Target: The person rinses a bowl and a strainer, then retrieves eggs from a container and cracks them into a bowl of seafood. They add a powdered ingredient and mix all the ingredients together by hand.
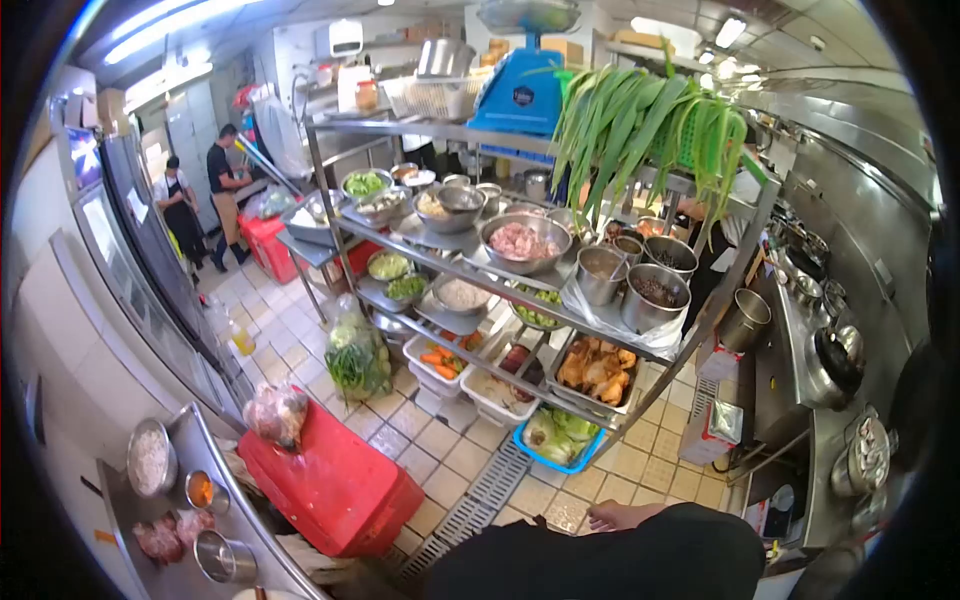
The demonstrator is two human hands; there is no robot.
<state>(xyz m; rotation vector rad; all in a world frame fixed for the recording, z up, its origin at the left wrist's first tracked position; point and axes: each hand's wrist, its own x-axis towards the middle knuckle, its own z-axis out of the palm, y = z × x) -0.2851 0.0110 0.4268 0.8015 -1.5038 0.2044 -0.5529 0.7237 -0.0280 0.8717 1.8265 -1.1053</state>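
Note:
My right hand (628,515) shows low in the picture, coming out of a dark sleeve and pointing left. Its fingers look loosely apart, partly hidden, with nothing visible in them. My left hand is out of sight. Beyond the right hand, on the tiled floor, stands a blue basket (577,466) of leafy green lettuce (552,438). Above it, a metal rack (530,378) carries a tray of browned poultry (597,370), a bowl of raw meat (523,240) and metal pots (655,298). Long green leaves (650,130) hang from the top shelf beside a blue scale (520,90).
A red box lid (330,485) with a bagged item on it stands left, near a steel counter (120,500) with bowls. A floor drain grate (480,500) crosses the tiles. Stoves (800,330) line the right. Two people (222,190) stand at the far left.

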